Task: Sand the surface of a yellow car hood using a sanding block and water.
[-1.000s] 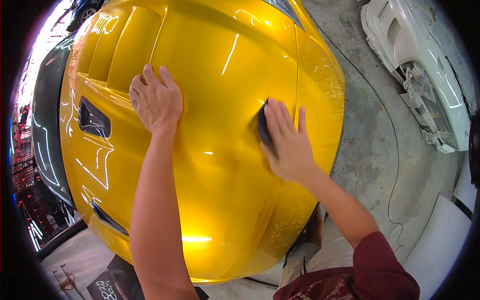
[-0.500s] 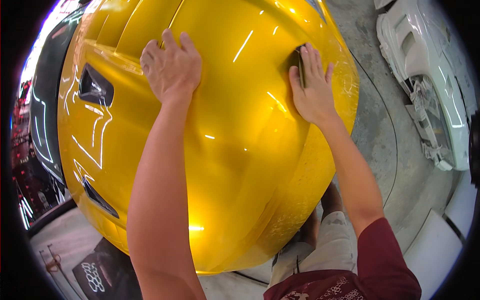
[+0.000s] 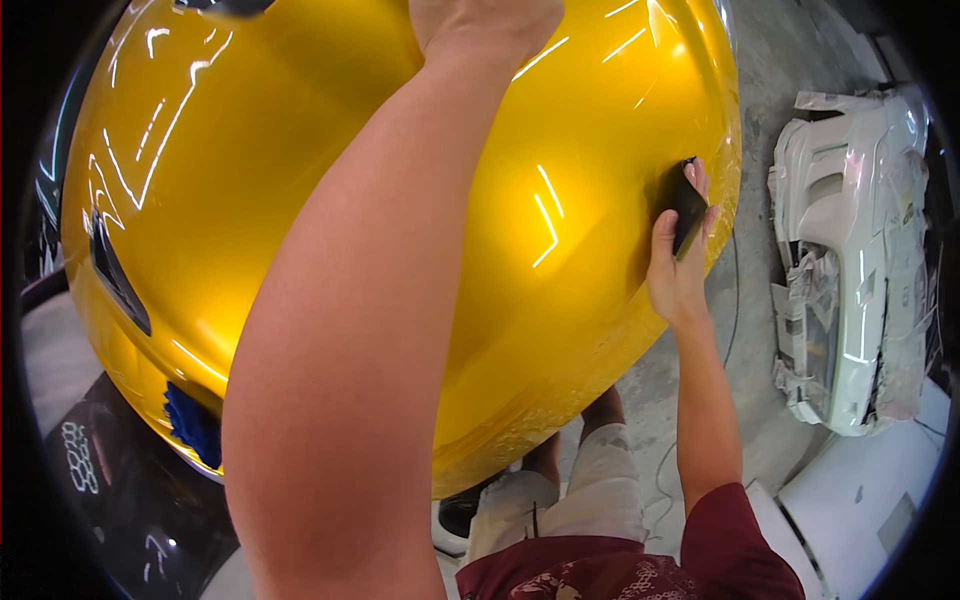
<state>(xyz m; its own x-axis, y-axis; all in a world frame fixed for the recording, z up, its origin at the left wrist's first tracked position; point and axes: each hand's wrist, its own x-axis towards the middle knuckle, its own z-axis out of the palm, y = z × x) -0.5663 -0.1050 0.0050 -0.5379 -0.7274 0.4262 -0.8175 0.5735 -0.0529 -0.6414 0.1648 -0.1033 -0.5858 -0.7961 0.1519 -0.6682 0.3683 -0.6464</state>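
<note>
A glossy yellow car hood (image 3: 570, 330) fills the middle of the view. Near its right edge my right hand (image 3: 680, 285) is closed on a thin black squeegee (image 3: 684, 210), thumb on the near face and fingers behind it. The squeegee is tilted up at the hood; whether its edge touches cannot be made out. My left arm reaches across to the top edge, where my left hand (image 3: 487, 28) is over the hood with its fingers cut off by the frame. Clear, wrinkled film (image 3: 590, 365) runs along the hood's near right border.
A white bumper (image 3: 850, 260) with masking paper on it lies on the grey concrete floor (image 3: 770, 60) at right. White panels (image 3: 870, 490) are at lower right. A blue cloth (image 3: 193, 425) hangs by the hood's lower left edge, beside a dark panel (image 3: 140, 500).
My view has shifted. My left hand has gone up toward the top edge, its fingers now out of frame. My right hand has turned the squeegee, showing more of its flat face. The blue cloth has appeared.
</note>
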